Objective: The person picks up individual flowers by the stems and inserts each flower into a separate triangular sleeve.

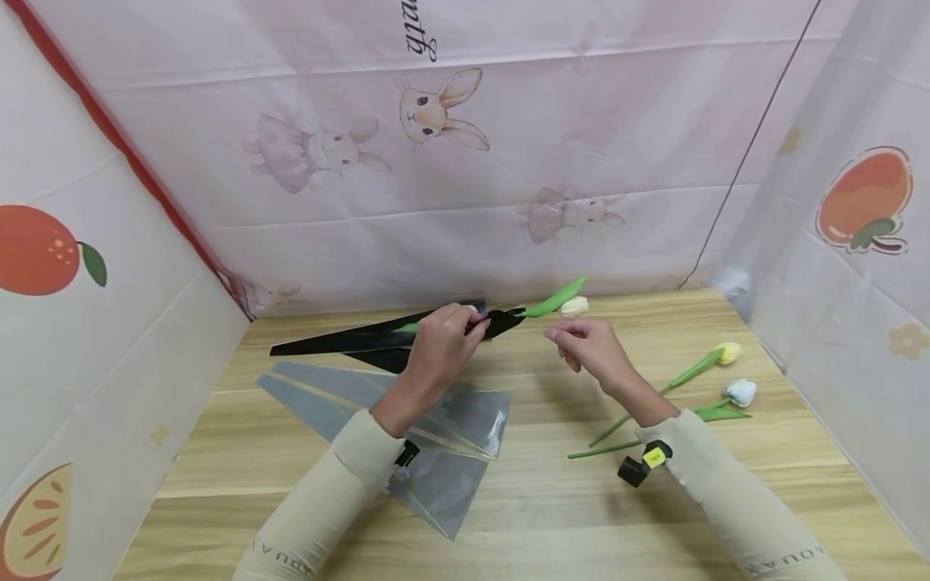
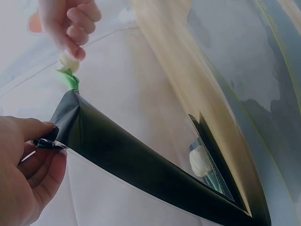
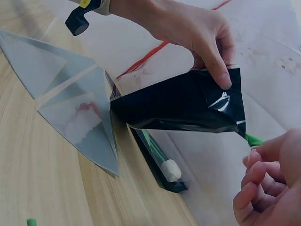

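My left hand (image 1: 446,335) pinches the wide edge of a black flower sleeve (image 2: 117,146), raised near the back of the table. From its wide end a white tulip (image 1: 574,307) with a green leaf (image 1: 555,298) sticks out to the right; its lower stem is hidden inside. Close by the bloom is my right hand (image 1: 592,351), fingers loosely bent and fingertips right at the flower in the left wrist view. A second black sleeve (image 3: 162,181), with a clear front and a white tulip (image 3: 171,170) inside, lies behind the held one.
Grey translucent sleeves (image 1: 443,476) lie fanned on the wooden table (image 1: 552,516), under my left forearm. A yellow tulip (image 1: 729,353) and a pale blue tulip (image 1: 741,393) rest at the right, stems reaching under my right forearm. Printed cloth (image 1: 581,113) hangs behind the table.
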{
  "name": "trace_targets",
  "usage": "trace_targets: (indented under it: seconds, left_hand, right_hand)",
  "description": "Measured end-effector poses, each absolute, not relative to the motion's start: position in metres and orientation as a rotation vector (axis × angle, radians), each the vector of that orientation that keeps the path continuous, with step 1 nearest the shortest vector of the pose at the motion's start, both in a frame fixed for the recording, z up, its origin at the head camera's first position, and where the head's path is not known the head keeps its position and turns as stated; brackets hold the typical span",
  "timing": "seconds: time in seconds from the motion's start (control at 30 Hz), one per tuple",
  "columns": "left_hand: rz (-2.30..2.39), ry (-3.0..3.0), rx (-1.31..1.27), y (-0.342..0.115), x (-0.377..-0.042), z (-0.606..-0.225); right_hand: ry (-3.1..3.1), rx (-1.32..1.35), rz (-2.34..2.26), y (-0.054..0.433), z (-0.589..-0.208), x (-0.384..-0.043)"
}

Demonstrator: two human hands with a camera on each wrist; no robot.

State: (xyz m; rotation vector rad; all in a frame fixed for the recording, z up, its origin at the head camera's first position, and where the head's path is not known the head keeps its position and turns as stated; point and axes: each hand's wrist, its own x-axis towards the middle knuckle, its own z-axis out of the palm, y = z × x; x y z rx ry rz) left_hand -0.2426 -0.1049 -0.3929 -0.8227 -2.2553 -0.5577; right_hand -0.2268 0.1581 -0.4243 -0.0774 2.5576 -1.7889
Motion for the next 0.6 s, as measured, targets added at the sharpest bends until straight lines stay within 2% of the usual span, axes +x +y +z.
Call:
trace_targets:
  seconds: [0.4, 0.6]
  left_hand:
    - [-0.553, -2.251, -0.849, -0.105, -0.242, -0.392]
    - [-0.521, -2.262, -0.914, -0.104, -0.242, -0.393]
  right_hand:
    - [2.528, 0.026, -1.833, 0.170, -0.432, -0.234]
    - [2.644, -0.031, -1.736, 0.170, -0.422, -0.233]
